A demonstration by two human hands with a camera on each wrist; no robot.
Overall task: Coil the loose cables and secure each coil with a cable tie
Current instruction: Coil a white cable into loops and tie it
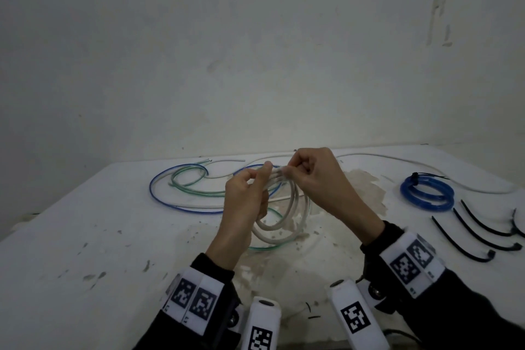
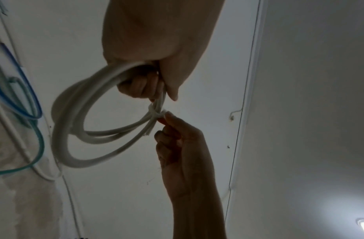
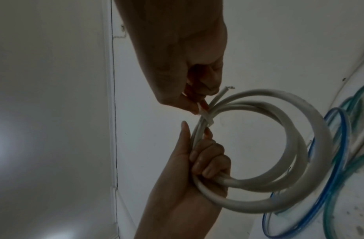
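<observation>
left hand (image 1: 244,196) is wrapped around the white cable coil (image 1: 284,224), lifted just above the tabletop (image 1: 85,236). right hand (image 1: 312,173) pinches the white cable tie (image 3: 206,118) banding the coil. loose blue cable (image 1: 159,179) and green cable (image 1: 187,176) sprawl behind; tied blue coil (image 1: 426,192) and black cable ties (image 1: 466,241) lie right.

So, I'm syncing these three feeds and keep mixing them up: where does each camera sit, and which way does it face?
Head: worn on the head, facing forward and down at the table; both hands and sleeves show.
Left wrist: looks up along the left hand, whose grip holds the white coil; the right hand reaches in.
Right wrist: looks up along the right hand, pinching the white tie.
All share the coil.
</observation>
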